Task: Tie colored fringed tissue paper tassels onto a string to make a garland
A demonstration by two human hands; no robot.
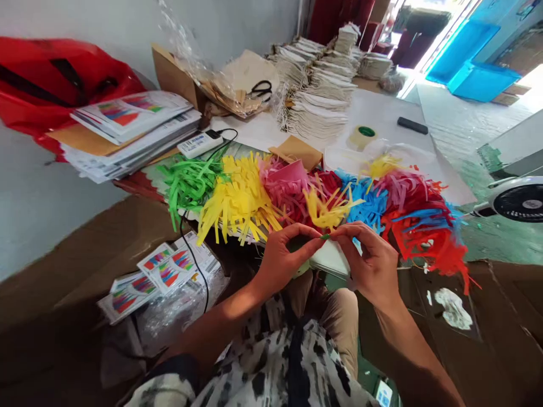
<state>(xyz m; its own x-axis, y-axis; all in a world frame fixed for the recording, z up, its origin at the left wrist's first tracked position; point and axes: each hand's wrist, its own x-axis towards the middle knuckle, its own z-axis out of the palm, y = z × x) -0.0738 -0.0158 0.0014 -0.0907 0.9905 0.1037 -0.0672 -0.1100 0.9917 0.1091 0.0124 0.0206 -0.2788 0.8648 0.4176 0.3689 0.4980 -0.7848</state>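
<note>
Near the table's front edge, my left hand (286,257) and my right hand (371,260) meet at the fingertips. Both are closed in a pinch on a small green strip (325,236), mostly covered by the fingers. Just beyond it spreads a small yellow tissue tassel (326,208); whether it is joined to the strip I cannot tell. Around the hands lie fringed tissue bunches: green (190,183), yellow (240,198), pink (288,189), blue (367,200) and red (432,234). A folded pink piece (291,172) rests on the pink bunch.
Tall stacks of off-white bundles (318,96) stand at the back. Black scissors (261,89), a tape roll (362,137) and a dark slim object (412,125) lie on the table. Printed sheets (131,124) pile up at left. A fan (524,200) is at right.
</note>
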